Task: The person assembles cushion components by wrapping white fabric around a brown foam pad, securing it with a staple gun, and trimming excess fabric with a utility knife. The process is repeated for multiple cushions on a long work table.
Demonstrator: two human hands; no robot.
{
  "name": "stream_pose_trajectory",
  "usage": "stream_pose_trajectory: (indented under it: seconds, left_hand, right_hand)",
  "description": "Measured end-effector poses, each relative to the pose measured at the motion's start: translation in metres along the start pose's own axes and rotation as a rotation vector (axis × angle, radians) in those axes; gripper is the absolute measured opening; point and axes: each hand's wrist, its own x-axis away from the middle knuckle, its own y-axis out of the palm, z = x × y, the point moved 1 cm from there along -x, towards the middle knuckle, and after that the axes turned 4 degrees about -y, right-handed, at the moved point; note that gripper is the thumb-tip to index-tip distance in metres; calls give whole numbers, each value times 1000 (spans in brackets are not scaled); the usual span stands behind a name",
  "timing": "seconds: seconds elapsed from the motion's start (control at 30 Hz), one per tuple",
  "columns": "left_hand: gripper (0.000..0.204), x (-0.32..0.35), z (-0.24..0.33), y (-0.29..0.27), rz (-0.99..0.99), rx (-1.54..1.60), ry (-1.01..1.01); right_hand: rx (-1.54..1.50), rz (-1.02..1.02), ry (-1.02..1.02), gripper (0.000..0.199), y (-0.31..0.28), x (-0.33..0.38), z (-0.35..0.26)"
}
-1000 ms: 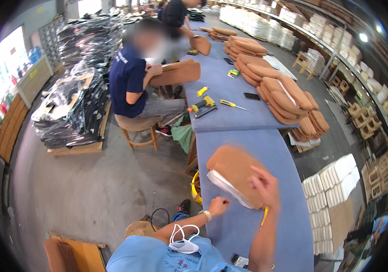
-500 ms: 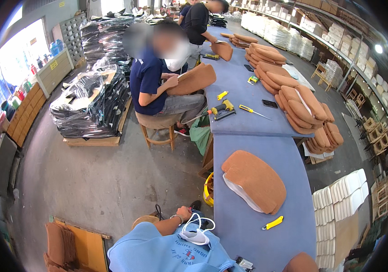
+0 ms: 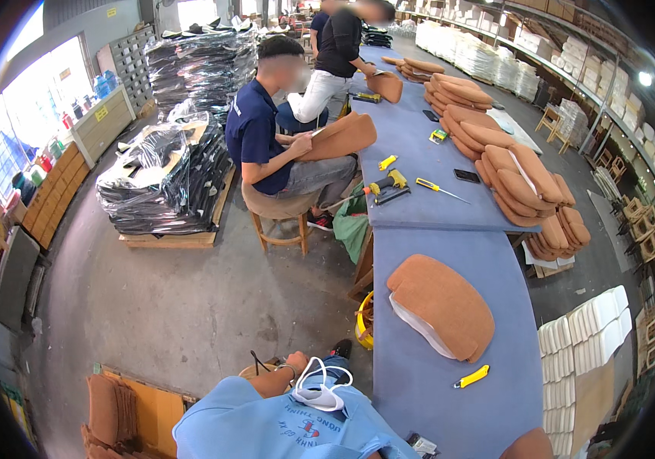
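A brown padded seat cushion [image 3: 442,306] with a white underside edge lies alone on the blue-covered table [image 3: 419,382] in front of me. A yellow-handled tool [image 3: 471,376] rests on the table just beyond the cushion's near end. My left hand [image 3: 297,361] is drawn back low by my body, off the table's left edge, next to a round stool top; its fingers look curled, and a grip cannot be made out. A white face mask [image 3: 320,389] hangs on my light blue shirt. My right hand is out of view.
A seated person in a navy shirt [image 3: 255,134] holds a brown cushion [image 3: 339,136] at the table's left side. Stacks of brown cushions [image 3: 526,187], a yellow power tool [image 3: 389,183] and a screwdriver [image 3: 436,186] lie farther along. Black wrapped bundles on a pallet [image 3: 163,183] stand left; white foam stacks [image 3: 584,344] stand right.
My right hand has come off the cushion and left the view. My left hand has pulled back from the table edge toward my body. The cushion now lies flat and untouched.
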Motion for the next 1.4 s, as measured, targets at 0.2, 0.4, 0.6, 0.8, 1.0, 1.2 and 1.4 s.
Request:
stream_pose_trajectory:
  seconds: [0.2, 0.4, 0.6, 0.8, 1.0, 1.2, 1.4]
  left_hand:
    - [30, -7, -10, 2, 45, 2, 41]
    - [33, 4, 4, -16, 17, -15, -6]
    - [34, 4, 17, -15, 3, -70, 44]
    - [29, -16, -2, -1, 51, -27, 44]
    - [29, -32, -26, 13, 24, 6, 23]
    - [28, -32, -25, 22, 195, -33, -122]
    - [24, 13, 11, -19, 105, -28, -20]
  right_hand:
    - [22, 4, -136, 17, -9, -11, -28]
    - [62, 17, -314, 17, -22, -29, -69]
    - [129, 8, -462, 17, -31, -36, -104]
    - [195, -14, -672, 18, -40, -43, -147]
    - [217, -42, -823, 18, -42, -50, -175]
    - [255, -43, -913, 18, -45, -52, -192]
    - [301, -40, -934, 19, -43, -51, -199]
